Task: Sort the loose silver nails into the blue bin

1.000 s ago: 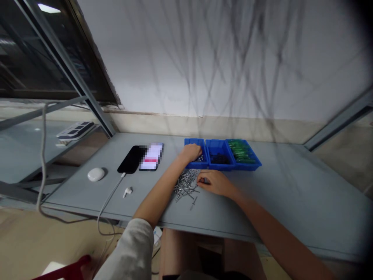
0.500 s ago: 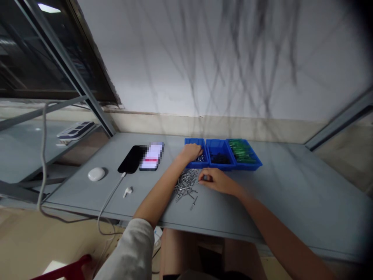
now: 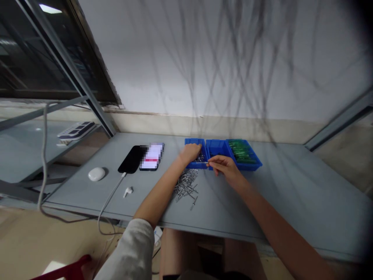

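Observation:
My right hand (image 3: 224,167) pinches a thin silver blind rivet (image 3: 203,162), held roughly level across the front rim of the left blue bin (image 3: 188,166). My left hand (image 3: 192,151) is at that same bin, its fingers curled down into it and largely hidden; what they hold cannot be made out. More silver rivets show inside this bin, beside the left fingers. In front of it a loose pile of rivets (image 3: 185,184) lies on the grey table, partly behind my left forearm. One single rivet (image 3: 194,203) lies apart, nearer the table edge.
The middle blue bin (image 3: 217,146) is partly hidden by my right hand. Green slender pieces (image 3: 242,151) fill the right bin. To the left lie a black phone (image 3: 129,159) on a cable, a lit phone (image 3: 152,156), a white case (image 3: 96,174) and an earbud (image 3: 127,191).
My right hand has risen from beside the pile to the front of the bins, and a rivet now shows in its fingertips. My left hand has barely moved.

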`<state>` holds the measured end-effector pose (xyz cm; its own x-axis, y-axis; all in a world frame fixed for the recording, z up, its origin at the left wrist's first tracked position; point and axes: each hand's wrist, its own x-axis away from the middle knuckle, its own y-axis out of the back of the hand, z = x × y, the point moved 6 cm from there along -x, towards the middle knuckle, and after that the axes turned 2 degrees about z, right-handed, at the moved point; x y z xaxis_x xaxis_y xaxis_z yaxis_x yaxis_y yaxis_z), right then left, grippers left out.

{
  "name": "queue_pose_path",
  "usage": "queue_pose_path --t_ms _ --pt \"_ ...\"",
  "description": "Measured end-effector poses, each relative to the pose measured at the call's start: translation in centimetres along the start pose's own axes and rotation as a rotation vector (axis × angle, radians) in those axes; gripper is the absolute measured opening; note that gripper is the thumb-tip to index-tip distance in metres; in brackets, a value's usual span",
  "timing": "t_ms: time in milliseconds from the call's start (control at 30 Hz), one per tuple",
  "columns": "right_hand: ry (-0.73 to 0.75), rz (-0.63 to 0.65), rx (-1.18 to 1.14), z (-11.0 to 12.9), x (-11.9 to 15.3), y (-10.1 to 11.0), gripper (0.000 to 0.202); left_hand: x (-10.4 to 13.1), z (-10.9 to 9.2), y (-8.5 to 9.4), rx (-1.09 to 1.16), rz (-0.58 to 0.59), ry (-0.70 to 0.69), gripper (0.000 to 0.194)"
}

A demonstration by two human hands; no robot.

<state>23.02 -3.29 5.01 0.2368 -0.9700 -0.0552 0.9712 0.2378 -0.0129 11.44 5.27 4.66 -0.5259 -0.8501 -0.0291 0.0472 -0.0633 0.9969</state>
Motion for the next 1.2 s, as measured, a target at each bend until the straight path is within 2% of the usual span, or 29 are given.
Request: queue_pose_path --t_ms 167,533,1000,1200 --pt "-0.018 -0.078 -0.094 0.2 0.2 0.5 0.028 -0.2 0.2 -0.3 0.002 -0.006 0.009 0.034" --pt "-0.023 -0.105 -0.085 -0.2 0.0 1.0 0.028 -0.1 0.1 0.3 0.026 0.017 0.043 0.037" --pt "0.099 -0.173 0.186 -0.8 -0.2 1.4 0.032 -0.2 0.2 0.3 0.021 -0.012 0.034 0.038" --pt "0.111 -0.108 0.260 -0.7 0.0 0.6 0.036 -0.2 0.2 0.2 0.019 -0.017 0.033 0.041"
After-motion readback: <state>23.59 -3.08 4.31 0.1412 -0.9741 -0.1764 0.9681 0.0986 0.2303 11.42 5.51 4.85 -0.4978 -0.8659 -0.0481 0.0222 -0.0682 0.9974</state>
